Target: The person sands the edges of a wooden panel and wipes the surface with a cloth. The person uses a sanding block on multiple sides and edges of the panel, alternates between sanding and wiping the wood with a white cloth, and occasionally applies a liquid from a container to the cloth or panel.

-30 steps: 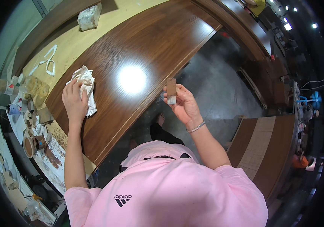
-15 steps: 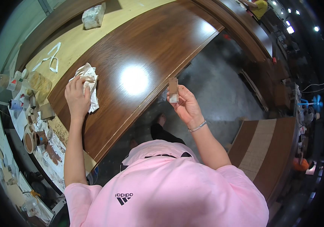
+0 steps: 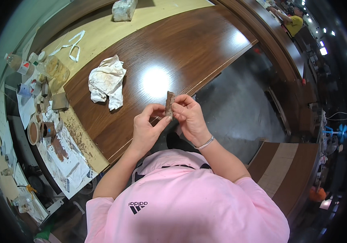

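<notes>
Both hands meet in front of my body, over the near edge of the glossy dark wood panel [image 3: 141,117]. Between them is a small flat brown-stained piece [image 3: 169,103], held upright; its exact kind is unclear. My right hand [image 3: 191,119] pinches its right side with thumb and fingers. My left hand [image 3: 151,127] has its thumb and forefinger closed on the lower left part. A crumpled white cloth [image 3: 106,81] with brown stains lies on the panel, apart from both hands.
On the left stand plastic bottles [image 3: 17,64], a jar [image 3: 54,72] and an open tub of brown stuff [image 3: 34,133]. Stained paper [image 3: 72,162] lies nearby. A wrapped block [image 3: 124,10] sits at the far side. A person in yellow [image 3: 294,25] works at far right.
My left hand has let go of the crumpled cloth and come right to the brown piece. My right hand has turned the piece edge-on. The view has shifted slightly.
</notes>
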Demonstrator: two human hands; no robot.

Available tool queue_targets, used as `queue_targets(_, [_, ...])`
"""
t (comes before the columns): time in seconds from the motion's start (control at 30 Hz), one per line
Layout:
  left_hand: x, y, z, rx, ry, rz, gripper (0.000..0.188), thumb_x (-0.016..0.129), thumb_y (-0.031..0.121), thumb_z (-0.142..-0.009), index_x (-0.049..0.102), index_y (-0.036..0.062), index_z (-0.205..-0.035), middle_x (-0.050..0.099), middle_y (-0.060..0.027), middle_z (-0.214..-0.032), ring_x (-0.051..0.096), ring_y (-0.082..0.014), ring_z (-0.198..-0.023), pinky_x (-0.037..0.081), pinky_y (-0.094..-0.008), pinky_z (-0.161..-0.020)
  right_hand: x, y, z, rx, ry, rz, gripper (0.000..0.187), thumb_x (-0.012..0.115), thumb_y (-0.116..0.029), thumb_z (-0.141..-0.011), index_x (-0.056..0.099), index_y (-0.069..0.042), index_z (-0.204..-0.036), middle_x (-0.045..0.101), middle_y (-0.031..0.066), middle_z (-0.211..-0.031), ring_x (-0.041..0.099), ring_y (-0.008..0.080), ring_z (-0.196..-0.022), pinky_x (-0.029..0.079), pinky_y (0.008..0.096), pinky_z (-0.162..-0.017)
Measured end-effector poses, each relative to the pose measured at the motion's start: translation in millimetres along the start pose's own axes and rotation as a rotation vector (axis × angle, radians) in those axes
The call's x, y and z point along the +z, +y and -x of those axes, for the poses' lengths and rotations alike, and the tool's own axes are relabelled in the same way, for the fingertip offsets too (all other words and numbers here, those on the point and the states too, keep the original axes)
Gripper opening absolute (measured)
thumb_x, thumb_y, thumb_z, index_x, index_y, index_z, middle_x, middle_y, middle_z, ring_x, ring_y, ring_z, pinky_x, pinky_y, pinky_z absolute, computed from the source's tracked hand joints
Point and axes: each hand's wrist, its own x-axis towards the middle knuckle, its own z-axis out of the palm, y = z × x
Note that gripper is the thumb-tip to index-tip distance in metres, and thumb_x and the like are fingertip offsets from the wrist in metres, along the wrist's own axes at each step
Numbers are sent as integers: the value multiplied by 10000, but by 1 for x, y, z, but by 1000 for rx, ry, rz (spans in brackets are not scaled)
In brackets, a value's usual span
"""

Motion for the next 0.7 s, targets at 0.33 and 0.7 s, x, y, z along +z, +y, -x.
queue_targets(0.33, [-23, -18, 26, -6, 331, 158, 262, 728, 81, -829, 657, 5, -1069, 706, -75, -920, 662, -144, -841, 520, -290, -762, -4, 8, 12, 8, 44, 254, 162, 673, -29, -899, 615, -14, -1050, 650, 82, -1012, 642, 145, -851, 564, 288, -792])
queue_targets(0.7, [-239, -103, 170, -155, 1109, -1010, 245, 742, 88, -735, 674, 70, -970, 658, -85, -938, 610, -305, -913, 484, -411, -801, -20, 24, 14, 130, 22, 364, 47, 618, -74, -945, 625, -38, -974, 667, 60, -918, 615, 133, -793, 543, 289, -730])
